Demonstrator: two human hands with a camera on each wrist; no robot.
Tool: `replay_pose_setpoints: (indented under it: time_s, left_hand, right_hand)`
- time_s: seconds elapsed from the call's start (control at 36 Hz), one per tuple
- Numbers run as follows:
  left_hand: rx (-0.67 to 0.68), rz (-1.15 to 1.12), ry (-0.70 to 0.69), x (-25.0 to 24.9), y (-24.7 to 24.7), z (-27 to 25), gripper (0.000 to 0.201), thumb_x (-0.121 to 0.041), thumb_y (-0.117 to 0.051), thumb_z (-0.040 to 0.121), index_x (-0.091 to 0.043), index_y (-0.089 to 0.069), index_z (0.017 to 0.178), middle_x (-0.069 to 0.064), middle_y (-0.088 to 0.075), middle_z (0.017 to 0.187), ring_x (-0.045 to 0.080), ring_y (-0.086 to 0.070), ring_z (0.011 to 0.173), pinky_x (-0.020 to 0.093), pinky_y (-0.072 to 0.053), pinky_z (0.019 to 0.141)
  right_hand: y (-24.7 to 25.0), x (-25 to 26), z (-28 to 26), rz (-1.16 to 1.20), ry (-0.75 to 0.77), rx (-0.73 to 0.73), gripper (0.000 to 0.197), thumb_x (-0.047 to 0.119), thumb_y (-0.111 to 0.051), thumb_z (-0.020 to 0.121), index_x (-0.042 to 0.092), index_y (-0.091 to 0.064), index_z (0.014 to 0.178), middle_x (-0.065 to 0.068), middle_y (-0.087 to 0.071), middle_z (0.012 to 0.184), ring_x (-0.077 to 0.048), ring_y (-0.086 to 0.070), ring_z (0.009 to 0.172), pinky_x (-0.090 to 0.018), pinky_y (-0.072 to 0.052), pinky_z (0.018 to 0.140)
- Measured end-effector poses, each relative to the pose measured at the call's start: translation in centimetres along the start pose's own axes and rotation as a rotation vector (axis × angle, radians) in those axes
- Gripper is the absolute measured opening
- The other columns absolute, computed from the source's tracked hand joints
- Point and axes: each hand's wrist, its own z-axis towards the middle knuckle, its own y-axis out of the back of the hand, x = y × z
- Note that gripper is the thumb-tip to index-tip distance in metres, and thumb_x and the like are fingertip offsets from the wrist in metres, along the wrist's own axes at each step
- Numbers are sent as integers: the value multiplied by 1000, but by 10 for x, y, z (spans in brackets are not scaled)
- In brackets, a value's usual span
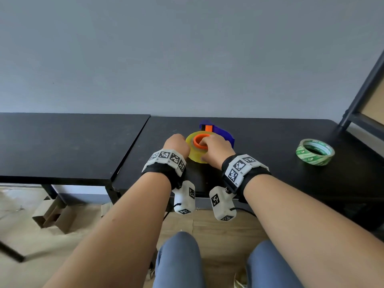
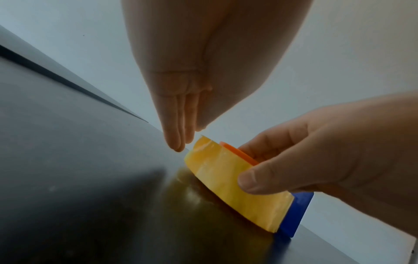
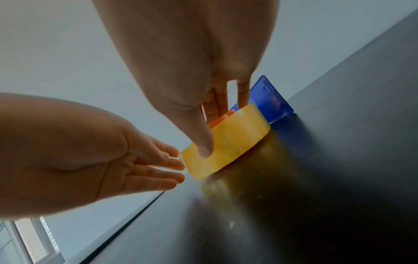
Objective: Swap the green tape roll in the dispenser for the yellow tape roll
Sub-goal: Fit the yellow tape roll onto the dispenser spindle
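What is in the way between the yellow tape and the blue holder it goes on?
Nothing visible. The yellow tape roll already sits around the orange hub of the blue dispenser. The right hand grips it; the left hand has straight fingers by its edge. The green tape roll lies far aside.

A long black rectangular tabletop (image 1: 270, 142) stands against a plain pale grey-blue wall (image 1: 187, 55). A second black table (image 1: 62, 146) butts against the tabletop's left end, a narrow seam between them. Below that second table, a folded brown cardboard piece (image 1: 54, 215) lies on the light wooden floor (image 1: 218, 227). At the tabletop's far right end rises a slanted black metal frame (image 1: 361, 94).
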Motion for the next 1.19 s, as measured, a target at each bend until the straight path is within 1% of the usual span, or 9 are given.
replay_pose_setpoints:
  time_s: [0.19, 0.31, 0.39, 0.44, 0.58, 0.67, 0.97, 1.08, 1.19]
  left_hand:
    - [-30, -151, 4, -7, -2, 5, 32, -9, -42, 95, 1, -63, 117, 17, -67, 120, 33, -62, 110, 34, -44, 80]
    - [-12, -271, 0, -16, -2, 2, 36, -13, -40, 94, 7, -61, 115, 22, -68, 112, 39, -63, 106, 32, -38, 72]
    - [-17, -405, -43, -26, -4, -1, 22, -18, -43, 86, -7, -60, 76, 18, -59, 76, 34, -57, 75, 33, -37, 68]
    - [-9, -489, -74, -34, -7, -1, 16, -24, -42, 77, -14, -50, 67, 13, -53, 73, 27, -48, 70, 36, -40, 67]
    - [27, -582, -156, -54, -6, -10, 25, -15, -47, 92, -8, -68, 102, 18, -71, 108, 33, -66, 101, 46, -52, 95]
    - [48, -639, -150, -63, -9, -11, 40, -17, -53, 89, -6, -62, 127, 16, -69, 119, 33, -66, 110, 47, -51, 99]
    - [86, -630, -227, -77, -24, -15, 52, -22, -58, 87, -13, -53, 138, 17, -66, 124, 29, -67, 110, 45, -54, 97]
    - [91, -684, -227, -74, -25, -15, 52, -21, -61, 85, -15, -54, 136, 16, -66, 123, 27, -69, 105, 45, -55, 94]
    - [111, -779, -166, -75, -23, -12, 47, -13, -62, 85, -11, -54, 132, 17, -68, 116, 29, -70, 96, 46, -56, 93]
  right_hand:
    - [11, -6, -3, 200, -56, 45, 44, 22, -67, 86, 18, -58, 129, -7, -58, 133, -29, -54, 123, -45, -45, 103]
    - [19, -13, -5, 378, -94, -14, 43, 16, -67, 84, 15, -61, 127, -7, -60, 132, -27, -55, 123, -37, -43, 104]
    - [29, -21, -7, 528, -146, -47, 39, 15, -66, 86, 13, -64, 125, -9, -65, 124, -27, -59, 115, -33, -45, 96]
    - [35, -26, -9, 649, -188, -80, 36, 14, -66, 87, 11, -65, 123, -9, -67, 119, -26, -62, 111, -36, -47, 96]
    - [42, -37, -16, 850, -266, -115, 34, 16, -68, 88, 8, -66, 121, -10, -69, 116, -26, -65, 109, -42, -51, 98]
    - [44, -43, -18, 932, -304, -124, 33, 17, -68, 87, 9, -67, 119, -11, -70, 115, -28, -66, 107, -47, -52, 97]
    - [45, -61, -23, 1122, -397, -110, 21, 27, -58, 93, 12, -66, 105, -8, -71, 104, -26, -67, 104, -46, -51, 101]
    - [45, -61, -18, 1105, -434, -122, 52, 44, -55, 89, -3, -65, 109, -22, -70, 112, -35, -68, 104, -52, -52, 98]
    - [51, -58, -16, 1131, -446, -145, 44, 33, -58, 91, -5, -65, 112, -20, -70, 105, -36, -69, 102, -52, -52, 98]
